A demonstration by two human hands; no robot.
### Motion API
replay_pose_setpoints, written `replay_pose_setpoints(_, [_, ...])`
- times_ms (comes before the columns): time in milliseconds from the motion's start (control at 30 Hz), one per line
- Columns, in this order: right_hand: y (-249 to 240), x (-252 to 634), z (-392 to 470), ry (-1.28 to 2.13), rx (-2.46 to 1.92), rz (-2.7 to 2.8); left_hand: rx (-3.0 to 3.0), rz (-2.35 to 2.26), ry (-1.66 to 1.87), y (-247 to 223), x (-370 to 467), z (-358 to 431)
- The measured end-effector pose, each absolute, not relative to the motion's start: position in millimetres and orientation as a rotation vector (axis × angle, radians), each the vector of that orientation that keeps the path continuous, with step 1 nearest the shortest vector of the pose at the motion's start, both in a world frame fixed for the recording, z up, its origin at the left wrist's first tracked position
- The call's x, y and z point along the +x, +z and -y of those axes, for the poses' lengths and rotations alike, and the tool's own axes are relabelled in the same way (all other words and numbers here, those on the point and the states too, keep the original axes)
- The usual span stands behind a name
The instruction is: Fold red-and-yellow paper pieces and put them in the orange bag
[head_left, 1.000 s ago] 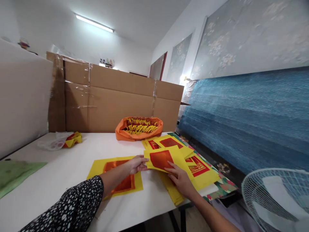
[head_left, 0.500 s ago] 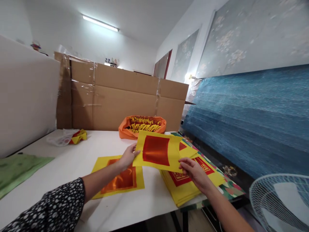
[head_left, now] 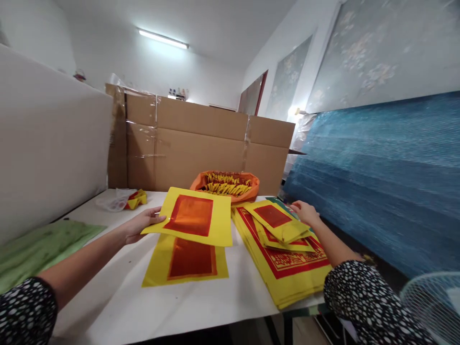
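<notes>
Yellow sheet [head_left: 196, 215], pinched in the left hand [head_left: 143, 225] left of the pile [head_left: 296, 290], isn't down yet; lower sheet [head_left: 194, 261] laid, small sheets [head_left: 275, 216] atop the pile remain. Right hand [head_left: 304, 212], beyond it: grip unclear.

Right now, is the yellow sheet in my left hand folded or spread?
Spread: the yellow sheet is held by one side in the left hand, its orange-red panel open to view with yellow around it.

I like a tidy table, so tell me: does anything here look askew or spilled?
The small yellow sheets look askew: they lie at differing angles on the larger yellow stack, not squared with its edges. I see nothing spilled.
</notes>
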State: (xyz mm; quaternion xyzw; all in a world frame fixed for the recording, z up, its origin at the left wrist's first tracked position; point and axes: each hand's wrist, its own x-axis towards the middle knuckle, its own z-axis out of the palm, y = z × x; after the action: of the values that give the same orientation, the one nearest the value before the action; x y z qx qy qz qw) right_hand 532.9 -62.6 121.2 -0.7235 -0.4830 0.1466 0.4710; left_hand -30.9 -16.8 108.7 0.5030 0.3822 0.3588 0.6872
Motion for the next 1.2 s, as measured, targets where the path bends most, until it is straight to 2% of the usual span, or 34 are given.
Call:
replay_pose_setpoints(300, [81.8, 373.1, 40.5, 0.805, -1.455, 1.555, 1.271, -0.841, 0.962, 98.6, -19.5, 21.5])
replay_pose_setpoints(467, [85.9, 329.3, 35.0, 0.808, -1.336, 1.554, 1.823, -0.935, 1.041, 94.2, -16.0, 5.3])
replay_pose_setpoints(667, [80.7, 312.1, 67.7, 0.778, -1.175, 1.670, 1.979, -1.107, 1.133, 81.8, -46.4, 11.8])
replay_pose_setpoints(867, [31.1, 306.9, 119.0, 0.666, -1.228, 2.017, 2.474, -0.950, 0.738, 37.6, -61.1, 51.3])
replay_pose_setpoints(1000, [8.6, 308.2, 131.6, 0.675, -1.340, 2.173, 2.577, -0.961, 0.444, 11.3, -64.0, 62.9])
replay_pose_setpoints(1200, [0.8, 307.7, 128.8, 0.658, -1.364, 2.179, 2.590, -0.966, 0.369, 3.5, -65.3, 60.7])
